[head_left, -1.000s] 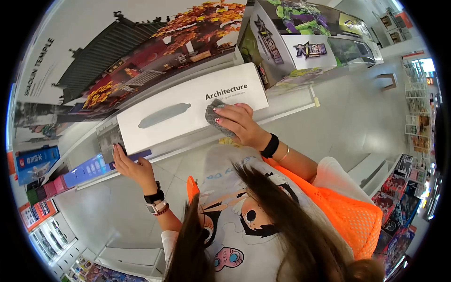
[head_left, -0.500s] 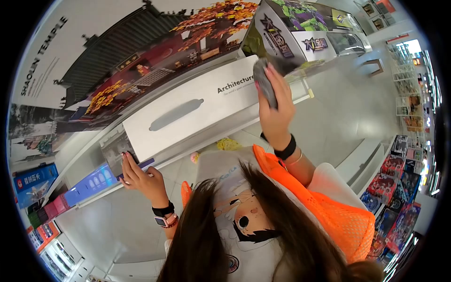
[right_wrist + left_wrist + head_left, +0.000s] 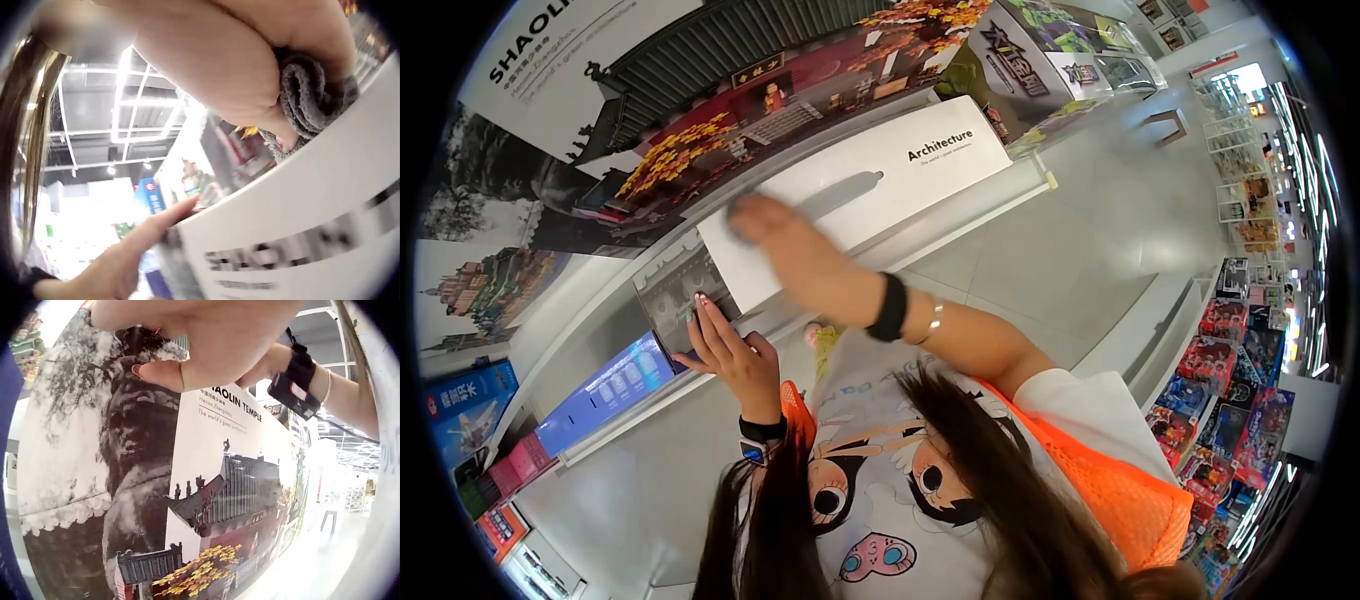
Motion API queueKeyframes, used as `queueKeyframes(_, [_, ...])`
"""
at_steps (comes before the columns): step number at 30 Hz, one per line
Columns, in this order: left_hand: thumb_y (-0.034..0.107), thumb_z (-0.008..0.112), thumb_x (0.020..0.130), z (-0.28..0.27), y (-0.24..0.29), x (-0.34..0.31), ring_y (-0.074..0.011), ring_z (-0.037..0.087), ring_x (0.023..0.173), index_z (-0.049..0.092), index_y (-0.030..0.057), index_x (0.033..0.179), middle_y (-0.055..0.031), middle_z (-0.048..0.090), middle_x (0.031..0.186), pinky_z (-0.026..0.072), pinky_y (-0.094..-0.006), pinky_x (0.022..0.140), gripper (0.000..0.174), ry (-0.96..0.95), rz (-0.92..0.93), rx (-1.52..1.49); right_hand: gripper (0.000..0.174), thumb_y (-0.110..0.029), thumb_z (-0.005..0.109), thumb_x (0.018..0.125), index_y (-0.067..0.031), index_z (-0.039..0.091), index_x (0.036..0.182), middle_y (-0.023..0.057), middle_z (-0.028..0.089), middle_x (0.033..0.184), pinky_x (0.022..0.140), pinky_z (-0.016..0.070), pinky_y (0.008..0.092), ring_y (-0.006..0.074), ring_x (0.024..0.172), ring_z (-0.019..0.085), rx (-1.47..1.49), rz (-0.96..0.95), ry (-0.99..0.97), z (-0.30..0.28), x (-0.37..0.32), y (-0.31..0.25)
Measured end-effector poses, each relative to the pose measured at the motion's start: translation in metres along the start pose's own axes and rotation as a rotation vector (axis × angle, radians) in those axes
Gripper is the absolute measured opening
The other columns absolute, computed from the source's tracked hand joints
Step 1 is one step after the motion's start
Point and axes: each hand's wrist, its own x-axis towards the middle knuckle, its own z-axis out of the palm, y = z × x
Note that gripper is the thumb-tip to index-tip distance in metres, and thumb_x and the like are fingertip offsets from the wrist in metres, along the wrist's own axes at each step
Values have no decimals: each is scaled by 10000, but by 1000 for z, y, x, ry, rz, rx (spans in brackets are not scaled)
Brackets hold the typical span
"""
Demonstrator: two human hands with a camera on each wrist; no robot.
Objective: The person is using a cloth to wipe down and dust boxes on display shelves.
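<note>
A long white box lid marked Architecture (image 3: 940,165) lies along the shelf. Over its left end the right hand (image 3: 815,265), blurred, holds a bunched grey cloth (image 3: 309,94); the right wrist view shows the cloth gripped against the white surface. The left hand (image 3: 735,355) has its fingers extended, their tips at the box's left end beside a dark grey printed side (image 3: 685,295). In the left wrist view, the left hand (image 3: 206,337) is in front of the Shaolin Temple picture (image 3: 237,506).
Behind stands the large Shaolin Temple box (image 3: 730,80). A robot-figure box (image 3: 1025,75) is at the right end. Blue and purple boxes (image 3: 605,390) line the shelf at left, above a tiled floor (image 3: 1090,220). Shelves of boxed goods (image 3: 1225,380) stand at far right.
The right hand has swept with the cloth from the box's right end to its left end. The left hand stays at the left end. The head view has shifted.
</note>
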Motion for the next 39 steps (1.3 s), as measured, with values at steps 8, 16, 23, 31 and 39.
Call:
queueKeyframes(8, [-30, 479, 680, -14, -11, 3, -380, 303, 1352, 296, -44, 1420, -226, 326, 1453, 68, -552, 1123, 762, 112, -101, -185, 337, 35, 453, 819, 6, 580, 1130, 236, 636, 1042, 842, 497, 440, 401, 939, 622, -482, 402, 458, -151, -49, 116])
queueKeyframes(16, [-85, 447, 680, -16, -6, 12, -433, 279, 1332, 278, -75, 1405, -236, 317, 1434, 221, -523, 1106, 744, 113, -114, -190, 382, 3, 462, 802, 39, 552, 1172, 236, 553, 1223, 1012, 421, 410, 363, 1148, 530, -175, -96, 56, 42, 15, 6])
queueKeyframes(23, [-86, 463, 672, -14, -6, 13, -410, 345, 1282, 320, -69, 1371, -220, 365, 1387, 297, -513, 1075, 714, 124, -71, -28, 405, 37, 378, 811, 48, 577, 1163, 248, 540, 1267, 1050, 387, 393, 368, 1215, 494, -303, 277, 357, -52, -10, 77])
queueKeyframes(31, [-51, 511, 651, -8, -3, 13, -396, 343, 1290, 305, -65, 1374, -219, 357, 1388, 271, -501, 1094, 752, 124, -77, 1, 386, 72, 416, 764, 48, 591, 1107, 249, 596, 1145, 918, 475, 425, 387, 1062, 581, -395, 416, 412, -134, -25, 114])
queueKeyframes(39, [-47, 515, 683, -10, -11, 6, -395, 349, 1283, 307, -66, 1372, -220, 373, 1384, 283, -497, 1079, 719, 97, -56, 33, 487, 115, 421, 704, 44, 586, 1157, 248, 582, 1196, 949, 465, 404, 354, 1088, 585, -296, 218, 294, -120, -28, 100])
